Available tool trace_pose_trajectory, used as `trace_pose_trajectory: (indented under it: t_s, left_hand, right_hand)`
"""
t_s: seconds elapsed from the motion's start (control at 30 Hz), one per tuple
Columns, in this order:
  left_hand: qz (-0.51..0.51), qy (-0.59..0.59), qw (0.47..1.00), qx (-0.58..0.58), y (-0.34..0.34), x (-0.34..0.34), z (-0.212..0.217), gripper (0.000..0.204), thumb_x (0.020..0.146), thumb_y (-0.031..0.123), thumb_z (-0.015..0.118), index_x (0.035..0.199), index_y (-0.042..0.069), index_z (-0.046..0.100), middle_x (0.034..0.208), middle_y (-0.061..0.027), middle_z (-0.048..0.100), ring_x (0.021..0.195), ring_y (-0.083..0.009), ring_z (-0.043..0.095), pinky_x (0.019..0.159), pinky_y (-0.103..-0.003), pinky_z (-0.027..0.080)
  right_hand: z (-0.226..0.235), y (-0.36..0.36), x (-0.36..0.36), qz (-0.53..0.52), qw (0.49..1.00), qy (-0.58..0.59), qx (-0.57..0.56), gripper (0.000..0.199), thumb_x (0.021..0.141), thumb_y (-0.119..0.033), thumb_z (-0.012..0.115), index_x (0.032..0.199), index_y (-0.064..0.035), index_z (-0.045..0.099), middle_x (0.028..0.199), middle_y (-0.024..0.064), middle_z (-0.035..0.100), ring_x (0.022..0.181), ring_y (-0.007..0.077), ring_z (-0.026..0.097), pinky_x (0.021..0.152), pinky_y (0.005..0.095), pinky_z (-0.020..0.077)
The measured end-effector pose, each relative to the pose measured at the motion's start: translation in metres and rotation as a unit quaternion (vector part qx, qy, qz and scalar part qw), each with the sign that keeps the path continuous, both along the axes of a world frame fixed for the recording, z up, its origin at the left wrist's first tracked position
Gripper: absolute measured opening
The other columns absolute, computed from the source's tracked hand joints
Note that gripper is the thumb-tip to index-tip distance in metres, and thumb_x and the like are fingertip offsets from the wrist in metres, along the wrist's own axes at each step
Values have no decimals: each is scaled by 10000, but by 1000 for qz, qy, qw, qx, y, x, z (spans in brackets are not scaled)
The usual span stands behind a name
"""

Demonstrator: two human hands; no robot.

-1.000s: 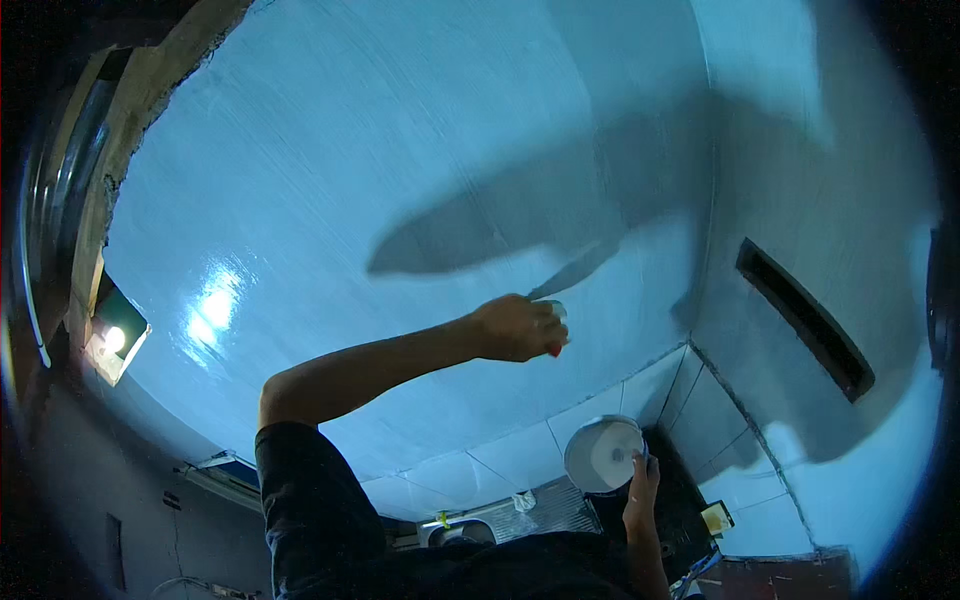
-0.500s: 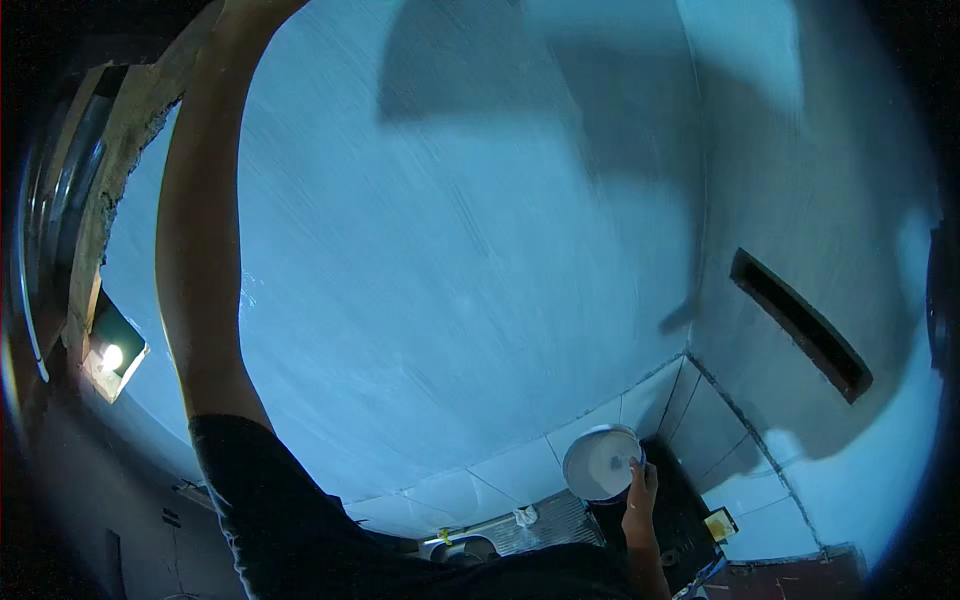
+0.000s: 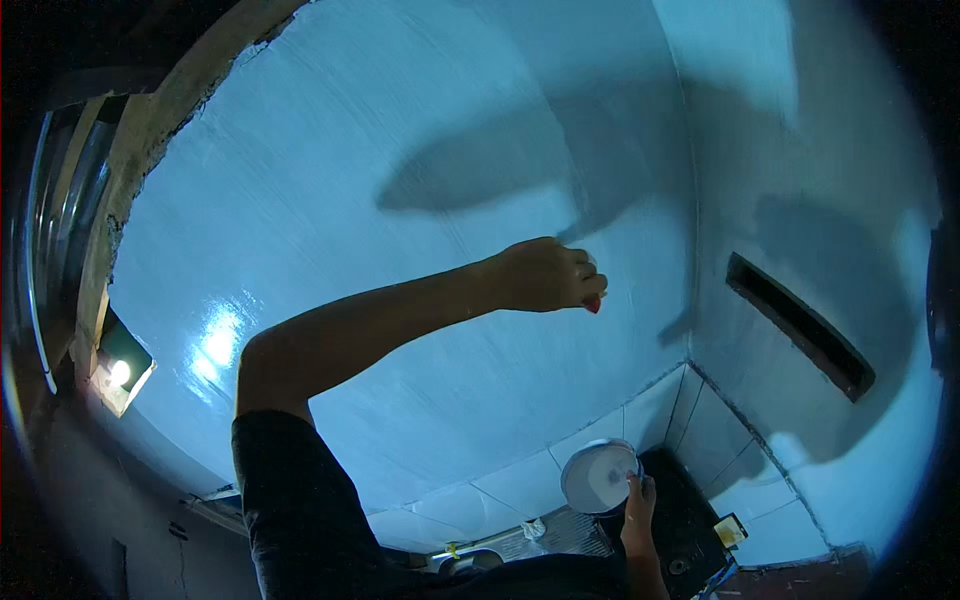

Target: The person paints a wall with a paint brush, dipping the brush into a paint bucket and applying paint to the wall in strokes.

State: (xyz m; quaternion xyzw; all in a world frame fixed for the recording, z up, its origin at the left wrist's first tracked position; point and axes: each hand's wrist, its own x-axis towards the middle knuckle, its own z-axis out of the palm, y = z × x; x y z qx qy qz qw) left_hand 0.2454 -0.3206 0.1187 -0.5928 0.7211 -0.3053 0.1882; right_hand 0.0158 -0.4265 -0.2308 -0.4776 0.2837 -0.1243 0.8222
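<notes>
My left hand [image 3: 552,276] is closed in front of the pale blue-lit wall [image 3: 450,370], my arm bent at the elbow. A small red end [image 3: 593,303] of something shows below my fingers; the rest of it is hidden behind the hand. Lower down, my right hand [image 3: 639,512] grips the side of a round white bucket [image 3: 598,478], thumb near the rim. Whitish stuff shows inside the bucket. A dark shadow of my arm falls across the upper wall.
Below the bucket are a dark countertop stove [image 3: 682,510], a ridged metal drainboard [image 3: 565,535] and a sink [image 3: 472,562]. White tiles [image 3: 520,491] line the wall's foot. A narrow slot [image 3: 800,325] opens in the right wall. A lit bulb [image 3: 120,373] glows at left.
My left arm has come down from above the top edge and bent, bringing my hand to the middle of the wall. My right hand and the bucket have dropped slightly.
</notes>
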Motion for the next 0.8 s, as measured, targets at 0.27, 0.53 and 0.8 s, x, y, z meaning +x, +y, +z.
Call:
trace_pose_trajectory:
  t_s: [0.27, 0.53, 0.8]
  left_hand:
    - [176, 199, 939, -220, -22, 29, 185, 143, 850, 153, 609, 926, 38, 647, 831, -136, 667, 757, -273, 629, 721, -366, 500]
    - [223, -226, 882, -348, -25, -40, 329, 200, 857, 231, 550, 950, 78, 638, 911, -181, 649, 887, -370, 607, 730, -453, 476]
    - [123, -217, 966, -72, -21, 6, 165, 127, 822, 72, 572, 901, 95, 669, 838, -108, 677, 811, -234, 656, 707, -360, 532]
  right_hand:
    - [-13, 1, 0, -45, 998, 45, -5, 266, 857, -276, 580, 916, -21, 531, 824, 19, 453, 761, 130, 405, 719, 283, 348]
    - [-10, -7, 4, -5, 999, 9, -37, 295, 860, -287, 575, 937, -5, 534, 860, 31, 478, 808, 137, 427, 756, 287, 354]
    - [-12, -7, 1, -24, 1000, 6, 3, 309, 859, -298, 573, 947, -6, 525, 863, 48, 480, 837, 160, 443, 794, 303, 359]
